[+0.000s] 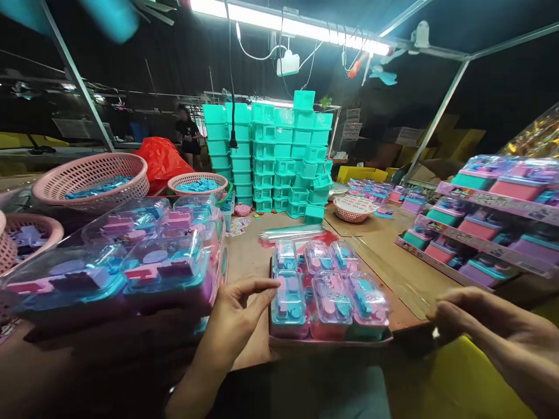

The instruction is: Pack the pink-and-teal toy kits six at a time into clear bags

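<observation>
A shallow pink-edged tray [332,342] holds several small toy boxes [288,308] with pink, purple and teal bases and clear domed lids, pink and blue pieces showing inside. My left hand [238,320] is at the tray's left side, thumb and index fingertips together by the near-left box. Whatever those fingertips hold, if anything, I cannot make out. To the right of the tray, apart from it, my right hand [493,337] is closed and slightly blurred. A small pale glint shows under its fingertips, too unclear to name.
Filled boxes [166,267] stand stacked at left, beside pink baskets [94,174] of blue pieces. Teal containers [264,151] rise in stacks at the back. Tiered trays of boxes [484,233] stand at right. Clear film [290,233] lies behind the middle tray. A person [189,137] stands far back.
</observation>
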A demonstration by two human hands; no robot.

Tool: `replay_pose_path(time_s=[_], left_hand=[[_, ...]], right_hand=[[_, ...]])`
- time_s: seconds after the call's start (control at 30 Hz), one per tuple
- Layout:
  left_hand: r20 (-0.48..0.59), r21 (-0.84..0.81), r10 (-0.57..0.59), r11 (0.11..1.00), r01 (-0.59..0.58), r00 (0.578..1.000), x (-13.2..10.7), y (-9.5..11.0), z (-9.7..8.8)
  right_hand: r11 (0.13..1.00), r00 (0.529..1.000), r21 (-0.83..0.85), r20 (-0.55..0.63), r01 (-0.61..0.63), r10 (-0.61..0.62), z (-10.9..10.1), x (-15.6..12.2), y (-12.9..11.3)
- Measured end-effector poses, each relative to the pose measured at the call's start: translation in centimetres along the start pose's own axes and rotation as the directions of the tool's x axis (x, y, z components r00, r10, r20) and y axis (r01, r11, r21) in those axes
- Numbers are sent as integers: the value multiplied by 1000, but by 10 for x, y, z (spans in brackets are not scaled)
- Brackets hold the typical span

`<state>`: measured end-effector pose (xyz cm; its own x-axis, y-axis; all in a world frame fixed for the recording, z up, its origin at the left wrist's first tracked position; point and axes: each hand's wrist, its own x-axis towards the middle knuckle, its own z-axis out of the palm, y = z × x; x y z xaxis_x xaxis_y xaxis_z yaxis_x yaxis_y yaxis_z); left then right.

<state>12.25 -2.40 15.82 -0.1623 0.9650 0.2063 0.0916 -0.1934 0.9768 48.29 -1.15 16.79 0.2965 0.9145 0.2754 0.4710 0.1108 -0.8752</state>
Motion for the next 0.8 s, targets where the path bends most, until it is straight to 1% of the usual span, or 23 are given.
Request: replay_pose_path(time_s=[0.1,0.17,0.3,0.4,0.5,0.6,0.7,0.8], left_hand=[[-74,-3,-34,999,34,997,41,-9,15],[-121,10,-35,999,36,992,65,-14,20],[-168,-8,-2,1000,1,986,107,-25,25],[-186,-13,-12,1000,9,983,134,-37,26],[-190,5,-45,999,46,981,158,-50,27],[-155,12,-75,997,78,985,178,-59,30],[-130,24,-92,995,96,987,192,-67,34],[-124,31,-111,993,116,986,202,-75,36]], right_hand=[[984,998,163,37,-65,60,32,45,-7],[969,995,236,81,-68,50,52,72,-5],[965,981,261,194,-22,-30,84,117,13],[965,963,261,263,-11,-60,104,145,27],[967,953,255,295,-4,-74,120,166,37],[971,949,238,310,-24,-52,131,180,42],[970,947,230,322,-84,6,138,189,45],[966,929,218,368,-135,47,145,197,53]])
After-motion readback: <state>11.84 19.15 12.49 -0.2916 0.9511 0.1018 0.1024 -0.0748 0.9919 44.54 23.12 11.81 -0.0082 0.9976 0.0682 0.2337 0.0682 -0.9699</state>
